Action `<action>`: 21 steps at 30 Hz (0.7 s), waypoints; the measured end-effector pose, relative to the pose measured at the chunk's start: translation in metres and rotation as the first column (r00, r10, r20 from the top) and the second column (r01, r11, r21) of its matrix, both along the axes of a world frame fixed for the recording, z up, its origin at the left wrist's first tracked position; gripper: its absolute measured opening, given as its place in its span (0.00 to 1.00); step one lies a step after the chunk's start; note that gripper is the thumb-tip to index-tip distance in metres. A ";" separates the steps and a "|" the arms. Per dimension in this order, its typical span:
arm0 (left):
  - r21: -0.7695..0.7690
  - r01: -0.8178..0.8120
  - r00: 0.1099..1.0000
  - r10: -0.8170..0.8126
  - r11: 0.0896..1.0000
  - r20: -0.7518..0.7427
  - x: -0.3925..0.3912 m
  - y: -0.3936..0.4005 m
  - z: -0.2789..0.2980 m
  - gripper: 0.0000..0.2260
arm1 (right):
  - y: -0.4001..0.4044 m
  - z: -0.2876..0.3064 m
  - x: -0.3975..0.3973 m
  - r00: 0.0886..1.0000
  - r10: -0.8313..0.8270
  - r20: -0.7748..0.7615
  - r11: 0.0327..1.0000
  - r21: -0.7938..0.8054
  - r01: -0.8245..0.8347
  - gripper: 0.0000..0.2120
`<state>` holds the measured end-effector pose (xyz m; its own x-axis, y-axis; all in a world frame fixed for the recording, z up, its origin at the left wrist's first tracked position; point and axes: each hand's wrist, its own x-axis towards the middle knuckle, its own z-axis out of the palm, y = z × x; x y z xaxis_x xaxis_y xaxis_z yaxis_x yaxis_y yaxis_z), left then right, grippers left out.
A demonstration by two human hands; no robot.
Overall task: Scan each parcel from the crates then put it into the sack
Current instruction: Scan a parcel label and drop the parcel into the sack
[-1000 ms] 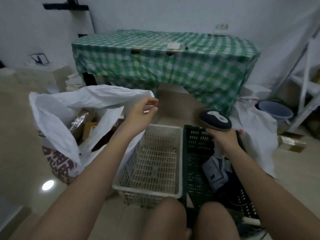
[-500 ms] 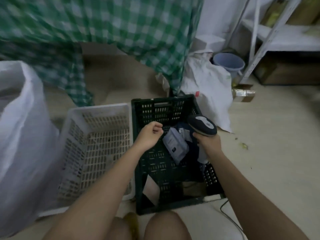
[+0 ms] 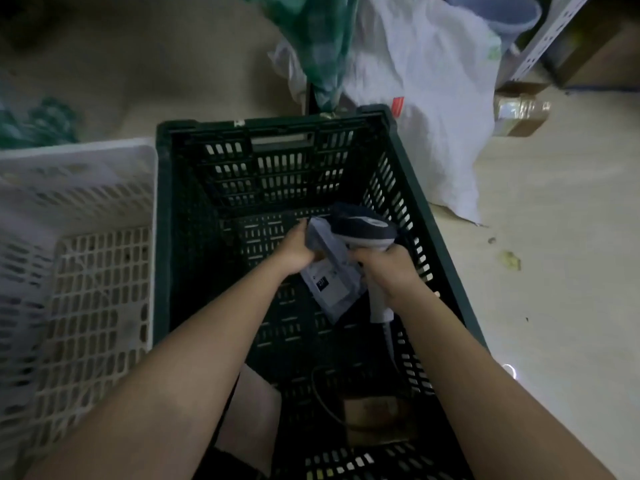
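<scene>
While the flat grey plastic mailer parcel (image 3: 329, 271) sits low inside the dark green slatted plastic crate (image 3: 277, 174), it lies directly between the two hands, and that is the relation the scan turns on. Its long axis runs on a diagonal, from the upper end near the crate's middle down toward the person's right. A white label with a dark printed block faces upward on its lower half. The left hand (image 3: 294, 247) grips the parcel's upper end, fingers curled round its edge. The right hand (image 3: 388, 271) is wrapped round the pale handle of a dark-headed handheld barcode scanner (image 3: 363, 226). The scanner's head overlaps the parcel's upper right corner, and its cord trails down to the crate floor. Judging from this, the label sits below and behind the scanner's head, so the left hand probably needs to tilt or draw the parcel until the label meets the scanner's face. Beside the green crate, touching its left wall, stands a white slatted plastic crate (image 3: 86, 271). A crumpled white woven sack (image 3: 426, 98) lies on the floor beyond the green crate's far right corner; whether it is the target sack cannot be told.
</scene>
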<state>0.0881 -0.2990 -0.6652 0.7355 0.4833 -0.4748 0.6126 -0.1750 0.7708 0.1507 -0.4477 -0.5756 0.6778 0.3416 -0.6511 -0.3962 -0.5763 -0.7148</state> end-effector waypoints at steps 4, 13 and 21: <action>-0.052 0.022 0.998 -0.019 0.998 0.053 0.016 0.006 -0.030 0.17 | 0.002 -0.025 0.011 1.000 0.020 0.004 1.000 -0.001 -0.020 0.03; 0.171 -0.041 0.992 0.061 0.984 -0.111 0.003 -0.018 -0.044 0.04 | 0.000 -0.020 0.007 1.000 0.015 -0.022 0.996 0.090 -0.012 0.05; 0.045 0.071 0.996 -0.073 0.996 0.048 -0.022 -0.044 -0.040 0.32 | -0.028 0.006 -0.005 0.999 0.029 -0.036 0.992 0.125 -0.024 0.04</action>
